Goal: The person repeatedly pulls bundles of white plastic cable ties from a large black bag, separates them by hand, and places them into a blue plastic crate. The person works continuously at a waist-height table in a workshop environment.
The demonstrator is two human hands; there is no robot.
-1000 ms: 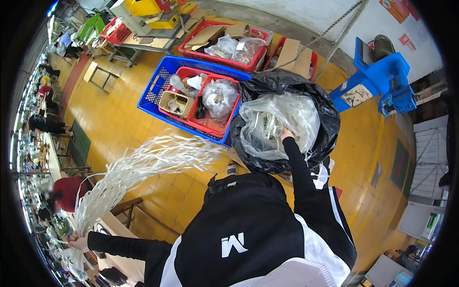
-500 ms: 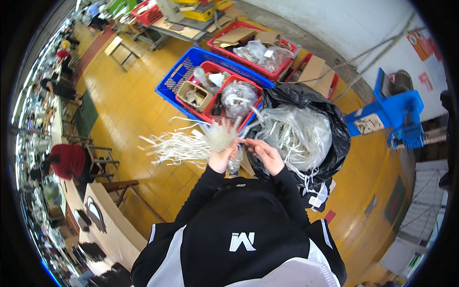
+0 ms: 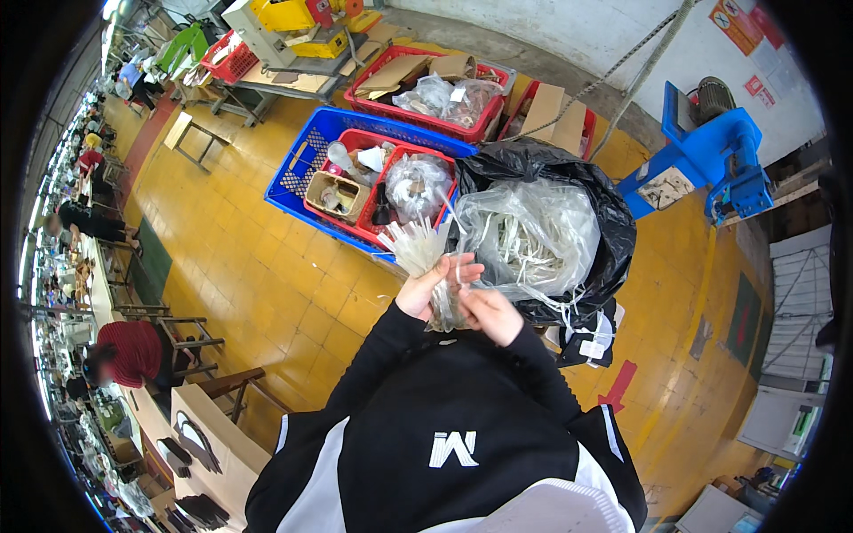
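Observation:
My left hand [image 3: 432, 284] is closed round a bundle of whitish translucent strips [image 3: 414, 249]. The bundle's ends fan out above the hand, and its lower part hangs between my two hands in front of my body. Some fingers of the left hand stretch toward the right. Close beside it, my right hand [image 3: 493, 315] has its fingers curled and pinched on a thin white strip [image 3: 459, 274] by the bundle. To the right of the hands, a clear plastic bag [image 3: 569, 266] full of loose white strips [image 3: 515, 244] sits inside a black bag [image 3: 617, 218].
Ahead stands a blue crate [image 3: 284, 182] with red bins [image 3: 360, 138] of bagged parts. Behind it is a red crate [image 3: 484, 124] with cardboard. A blue machine [image 3: 662, 182] stands at right. A table [image 3: 233, 417] and a person in red [image 3: 133, 354] are at left.
The strips that stretched out to the left of my left hand now stand upward as a shorter fan and hang below it. My right hand has moved slightly lower. The view has shifted.

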